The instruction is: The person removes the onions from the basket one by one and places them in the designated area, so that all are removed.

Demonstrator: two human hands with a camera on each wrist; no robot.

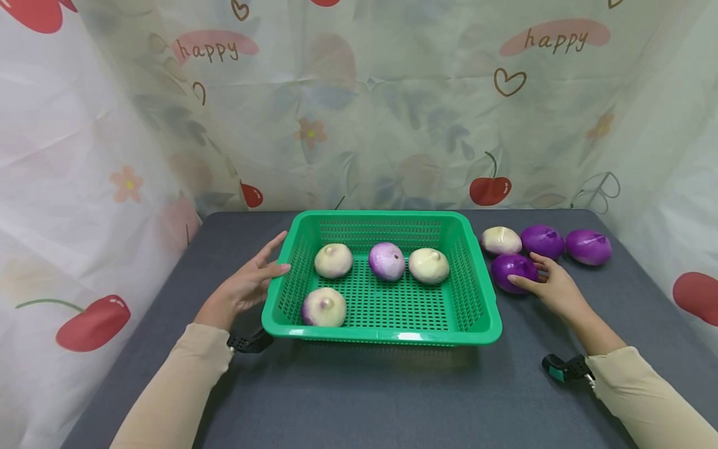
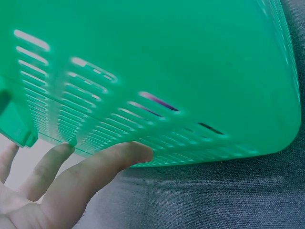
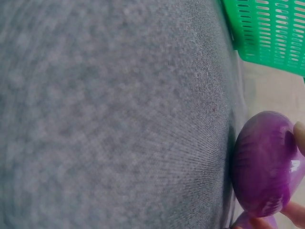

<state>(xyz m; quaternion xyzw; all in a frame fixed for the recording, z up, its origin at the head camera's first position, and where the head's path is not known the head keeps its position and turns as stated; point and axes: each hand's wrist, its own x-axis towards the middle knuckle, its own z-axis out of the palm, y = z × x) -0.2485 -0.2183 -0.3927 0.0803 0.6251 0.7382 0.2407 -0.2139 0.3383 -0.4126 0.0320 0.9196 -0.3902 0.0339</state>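
A grey cloth-covered counter [image 1: 381,399] is carrying a green perforated plastic basket [image 1: 370,334]. The left hand [image 1: 244,285] — grip spread — is touching its side; the right hand [image 1: 555,288] is pinching a round, glossy purple bulb [image 1: 510,270] beside it.

Green basket [image 1: 381,335], purple bulb [image 1: 508,270], cream bulb [image 1: 325,307] (purple-tinged), grey tabletop [image 1: 364,399], pale curtain [image 1: 381,143] with red cherries [image 1: 490,191]

Place is curtained off on three sides; can't tell if it's a home, lab or shop. Printed cloth [image 1: 404,125] with cherries, flowers, hearts and "happy" hangs behind the table's [image 1: 364,399] far edge and beside its left and right edges. Top looks like gray woven fabric.
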